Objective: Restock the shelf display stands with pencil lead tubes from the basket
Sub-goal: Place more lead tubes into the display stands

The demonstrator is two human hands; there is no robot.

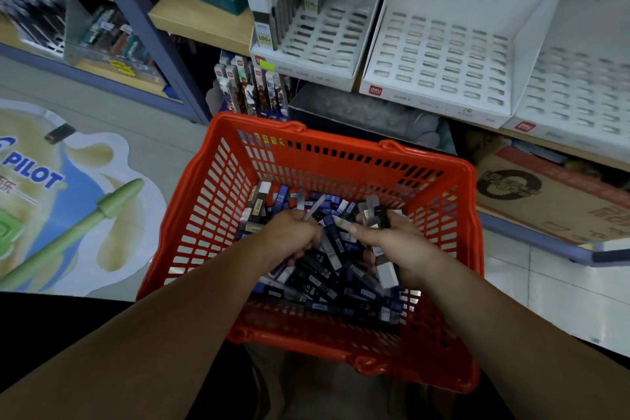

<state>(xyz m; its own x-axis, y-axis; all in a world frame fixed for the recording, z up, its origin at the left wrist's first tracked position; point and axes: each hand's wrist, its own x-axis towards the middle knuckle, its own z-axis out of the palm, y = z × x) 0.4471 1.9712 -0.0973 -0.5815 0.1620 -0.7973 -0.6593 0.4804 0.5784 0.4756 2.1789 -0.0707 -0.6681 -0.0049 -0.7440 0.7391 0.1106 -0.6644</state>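
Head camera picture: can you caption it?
Left hand and right hand grip pencil lead tubes in red basket below display stands.

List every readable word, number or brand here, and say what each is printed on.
"PILOT": floor sticker.
"100": yellow label on a tube in the left display stand.
"HB 0.5": black lead tube in the basket.
"HB": blue lead tube.
Too blurred to read: red logos on the stand fronts, and the print on the cardboard box.
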